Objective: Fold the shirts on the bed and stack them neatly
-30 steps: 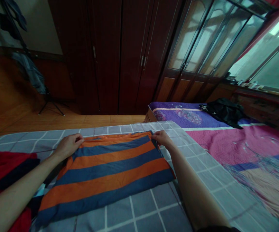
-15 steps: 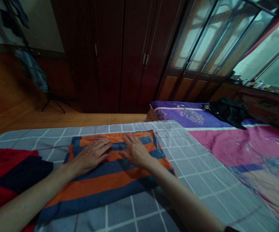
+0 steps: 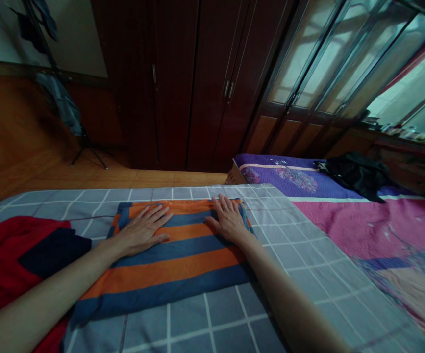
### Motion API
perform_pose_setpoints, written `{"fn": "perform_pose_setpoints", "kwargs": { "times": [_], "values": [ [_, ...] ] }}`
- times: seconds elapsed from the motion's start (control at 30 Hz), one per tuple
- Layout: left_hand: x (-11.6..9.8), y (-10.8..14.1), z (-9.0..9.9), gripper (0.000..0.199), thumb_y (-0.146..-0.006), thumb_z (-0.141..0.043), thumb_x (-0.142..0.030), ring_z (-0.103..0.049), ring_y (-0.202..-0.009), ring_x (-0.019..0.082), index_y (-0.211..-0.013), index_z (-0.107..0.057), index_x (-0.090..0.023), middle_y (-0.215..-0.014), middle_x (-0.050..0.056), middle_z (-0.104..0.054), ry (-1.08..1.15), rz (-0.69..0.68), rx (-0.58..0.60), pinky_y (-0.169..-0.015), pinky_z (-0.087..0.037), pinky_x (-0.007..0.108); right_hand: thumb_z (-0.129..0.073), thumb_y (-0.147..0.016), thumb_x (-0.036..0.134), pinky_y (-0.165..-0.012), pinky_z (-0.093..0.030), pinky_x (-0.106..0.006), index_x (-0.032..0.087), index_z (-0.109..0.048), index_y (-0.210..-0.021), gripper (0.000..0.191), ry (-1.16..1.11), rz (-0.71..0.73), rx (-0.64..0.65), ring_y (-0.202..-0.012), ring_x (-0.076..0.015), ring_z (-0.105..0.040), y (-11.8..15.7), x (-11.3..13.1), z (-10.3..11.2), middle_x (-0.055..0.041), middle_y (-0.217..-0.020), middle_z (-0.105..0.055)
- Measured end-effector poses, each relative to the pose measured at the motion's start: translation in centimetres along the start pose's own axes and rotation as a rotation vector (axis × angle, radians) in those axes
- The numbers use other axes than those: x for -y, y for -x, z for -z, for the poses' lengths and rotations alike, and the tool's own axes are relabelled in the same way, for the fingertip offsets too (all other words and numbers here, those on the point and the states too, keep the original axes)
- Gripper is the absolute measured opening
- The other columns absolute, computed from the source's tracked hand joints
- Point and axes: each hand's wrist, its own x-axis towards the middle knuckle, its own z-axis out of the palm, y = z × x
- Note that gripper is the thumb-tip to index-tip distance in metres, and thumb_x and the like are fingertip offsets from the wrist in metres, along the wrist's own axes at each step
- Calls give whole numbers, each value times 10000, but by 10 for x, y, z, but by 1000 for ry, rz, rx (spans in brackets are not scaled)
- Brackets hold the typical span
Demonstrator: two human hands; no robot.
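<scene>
A folded garment with orange and blue-grey stripes (image 3: pixel 175 269) lies flat on a grey bedspread with white check lines (image 3: pixel 289 235). On its upper left part rests my left hand (image 3: pixel 144 230), palm down with the fingers stretched out. My right hand (image 3: pixel 229 220) lies open near the garment's upper right corner, its fingers spread and pointing away from me. Neither hand grips the cloth. Left of the striped garment, beneath my left forearm, is a heap of red and dark navy cloth (image 3: pixel 17 250).
A second bed with a purple and pink cover (image 3: pixel 337 215) stands to the right, a black garment (image 3: pixel 355 171) lying on it. Dark red wardrobes (image 3: pixel 175 88) line the far wall. At the left stands a rack with clothes hanging on it (image 3: pixel 61 103).
My right hand has slid to the right across the garment, widening the gap between my hands. My left hand stays on the left part with its fingers more spread. The view has shifted slightly.
</scene>
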Motion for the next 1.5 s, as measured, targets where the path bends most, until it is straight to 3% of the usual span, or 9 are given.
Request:
{"fn": "perform_pose_setpoints", "kwargs": {
  "times": [0.1,0.23,0.37,0.53,0.83,1.03,1.17,1.37,1.5],
  "values": [
    [13,-1,16,581,-893,-397,-511,-346,-1338,273,-1375,-455,-192,-1472,101,-380,-35,87,-121,-1106,-220,420,-392,-912,565,-1080,-198,-469,167,-344,-1434,658,-15,57,10,-1356,-318,-259,-1,11,0,-131,-1486,-315],
    [43,8,54,417,-887,-356,-419,-598,-974,291,-1007,-666,-167,-1065,133,-660,-107,420,-179,-822,-444,386,-452,-912,433,-1006,-310,-381,133,-487,-1322,509,36,-187,-94,-1219,-286,-427,-4,-11,12,-158,-1351,-471],
    [67,19,69,458,-808,-426,-583,-605,-707,276,-696,-652,-200,-735,99,-667,11,681,-59,-596,-395,334,-417,-922,422,-826,-406,-390,89,-666,-992,422,40,-390,-120,-1036,-329,-517,-5,-43,20,-209,-1023,-600],
    [70,17,55,366,-646,-601,-559,-538,-520,199,-582,-586,-199,-509,28,-576,301,665,2,-501,-328,276,-482,-883,420,-771,-409,-345,140,-687,-833,351,2,-452,-89,-961,-292,-548,-5,-55,11,-161,-947,-625],
    [58,16,53,285,-635,-585,-398,-584,-551,173,-804,-492,-188,-616,-7,-598,897,641,-217,-507,-440,261,-439,-860,290,-685,-406,-293,149,-697,-842,294,-29,-511,-112,-900,-243,-577,-7,-58,5,-123,-909,-658],
    [65,12,44,336,-589,-571,-253,-621,-650,220,-916,-541,-179,-752,41,-650,652,701,-269,-568,-477,303,-456,-873,259,-801,-424,-361,88,-678,-924,285,25,-412,-122,-976,-301,-554,-3,-45,20,-178,-980,-632],
    [44,7,43,335,-783,-496,-345,-592,-1013,249,-1065,-570,-180,-1114,102,-619,345,445,-406,-869,-468,364,-506,-884,357,-995,-336,-422,83,-535,-1255,462,37,-219,-132,-1224,-328,-415,1,-4,27,-201,-1335,-471],
    [18,7,15,604,-914,-349,-543,-286,-1374,256,-1408,-396,-197,-1499,80,-336,70,57,-53,-1122,-215,431,-379,-905,608,-1106,-201,-459,132,-331,-1441,719,-79,325,30,-1391,-308,-193,11,46,2,-154,-1508,-255],
    [20,8,9,659,-923,-287,-578,-194,-1413,249,-1466,-285,-205,-1538,56,-227,-34,78,28,-1145,-117,438,-336,-902,644,-1112,-164,-485,76,-318,-1442,784,8,58,65,-1378,-333,-223,6,14,-4,-194,-1490,-276]
  ]
}}
